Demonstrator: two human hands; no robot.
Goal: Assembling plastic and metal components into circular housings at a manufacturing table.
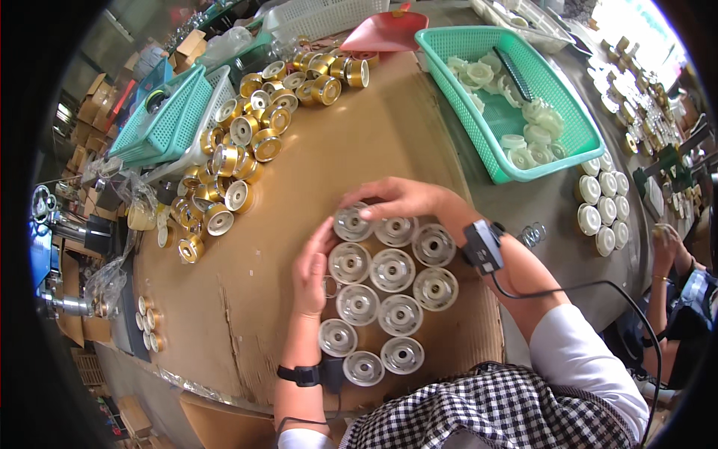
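Note:
Round parts with clear, wheel-like tops (392, 270) stand in a close group on the cardboard sheet in front of me. My right hand (400, 198) reaches over the far side of the group. Its fingers curl round one round clear-topped part (353, 223) at the far left corner, the thumb on the rim. Along the group's left side is my left hand (311, 271), fingers stretched out, their tips against that same part. A thin clear ring (331, 286) lies beside the left palm. The undersides of the grouped parts are hidden.
Gold-rimmed round parts (241, 130) lie heaped at far left. A green basket (516, 176) with white plastic pieces stands at far right, a red dustpan (385, 31) at the back. White-topped parts (589, 189) and a co-worker's hand (666, 247) are at right. A black cable (598, 283) trails from my right wrist.

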